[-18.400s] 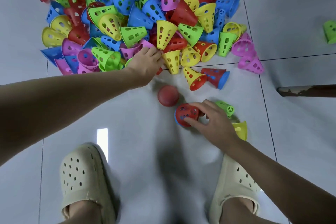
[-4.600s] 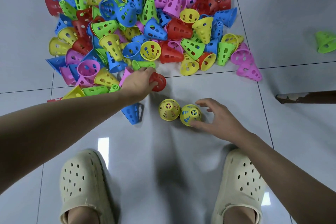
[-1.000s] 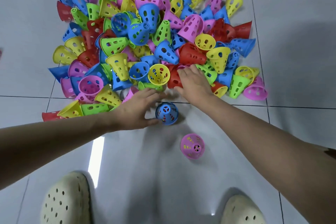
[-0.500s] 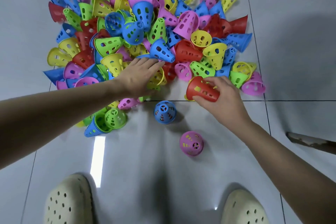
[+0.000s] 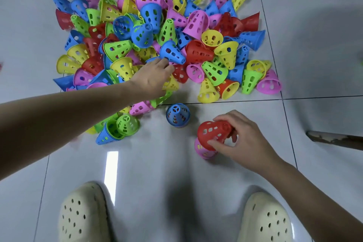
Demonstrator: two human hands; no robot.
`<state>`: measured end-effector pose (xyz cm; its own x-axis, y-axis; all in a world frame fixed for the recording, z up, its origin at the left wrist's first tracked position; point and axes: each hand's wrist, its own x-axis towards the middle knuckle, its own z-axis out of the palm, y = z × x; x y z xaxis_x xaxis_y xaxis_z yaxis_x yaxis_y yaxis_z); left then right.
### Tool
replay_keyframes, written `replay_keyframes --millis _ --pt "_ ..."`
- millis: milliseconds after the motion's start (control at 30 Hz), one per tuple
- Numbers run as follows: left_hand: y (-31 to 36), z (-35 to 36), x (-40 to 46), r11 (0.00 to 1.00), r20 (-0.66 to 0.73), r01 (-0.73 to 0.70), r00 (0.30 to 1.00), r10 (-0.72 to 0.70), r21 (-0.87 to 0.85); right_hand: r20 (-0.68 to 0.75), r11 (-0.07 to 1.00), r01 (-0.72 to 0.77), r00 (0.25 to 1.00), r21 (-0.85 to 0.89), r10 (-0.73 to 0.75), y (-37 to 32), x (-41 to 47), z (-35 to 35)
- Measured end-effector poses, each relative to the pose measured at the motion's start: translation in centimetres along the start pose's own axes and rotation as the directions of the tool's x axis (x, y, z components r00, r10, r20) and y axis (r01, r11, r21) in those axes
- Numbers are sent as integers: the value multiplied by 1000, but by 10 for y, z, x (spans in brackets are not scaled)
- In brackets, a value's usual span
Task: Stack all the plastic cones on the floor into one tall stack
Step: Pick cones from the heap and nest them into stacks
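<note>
— Reaching forward from the left edge, the left hand (image 5: 151,79) lies palm down on the near rim of the cone pile (image 5: 157,31), fingers stretched out and loosely spread. Whether it has hold of anything I cannot tell; its fingertips end at a blue cone (image 5: 171,52), and a yellow cone (image 5: 170,84) shows from under the palm.

— And just near of that forearm?

— Two cones on their sides, a green cone (image 5: 127,124) nested into a blue one (image 5: 106,136). A pink cone (image 5: 140,107) lies beside them. More colours peek out beneath the arm, too covered to count.

— To the right of that hand?

— One blue cone stack (image 5: 177,115) standing upright on the tile floor (image 5: 157,173), seen from above; red shows through its holes, so how many are nested in it is unclear.

— The other hand?

— The right hand (image 5: 239,139) comes in from the lower right, fingers and thumb curled round a red cone (image 5: 214,131), held tilted, its wide mouth over a pink cone stack (image 5: 204,150) that stands directly beneath. The red one covers most of that pink stack.

— How many remain in the pile?

— Dozens in five colours, blue, red, yellow, green and pink, overlapping too much to count. Its far edge is cut off by the frame.

— Anything else?

— Two cream perforated clogs (image 5: 82,214) near the bottom edge, both cropped. Right of the right hand, a worn wooden piece (image 5: 334,139) runs out of frame.
</note>
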<state>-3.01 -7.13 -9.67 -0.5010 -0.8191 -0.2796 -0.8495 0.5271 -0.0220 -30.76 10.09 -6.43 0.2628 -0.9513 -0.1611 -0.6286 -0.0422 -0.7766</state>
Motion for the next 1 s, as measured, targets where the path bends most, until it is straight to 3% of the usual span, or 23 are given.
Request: replay_keyframes --millis 200,300,433,500,633,867,1000 --pt "11 -12 -31 958 -105 59 990 -92 -282 131 991 20 991 -135 -2 15 -8 19" --pt "16 -15 -45 855 -192 90 958 -215 -511 168 979 41 986 -198 -8 19 -9 30" --pt "30 -22 -57 704 -357 10 857 -373 -710 190 954 98 981 -283 -44 29 -11 43" --pt "40 -25 -62 674 -367 -28 855 -366 -738 172 964 72 985 -255 -28 34 -14 47" --pt "56 -19 -78 667 -318 -85 919 -234 -740 125 983 29 992 -183 -6 40 -17 51" --pt "68 9 -85 645 -163 -62 982 -98 -762 53 988 -12 998 -151 20 45 -11 58" --pt "69 23 -85 630 -139 -8 978 -158 -777 27 987 -5 1000 -162 9 46 -4 58"
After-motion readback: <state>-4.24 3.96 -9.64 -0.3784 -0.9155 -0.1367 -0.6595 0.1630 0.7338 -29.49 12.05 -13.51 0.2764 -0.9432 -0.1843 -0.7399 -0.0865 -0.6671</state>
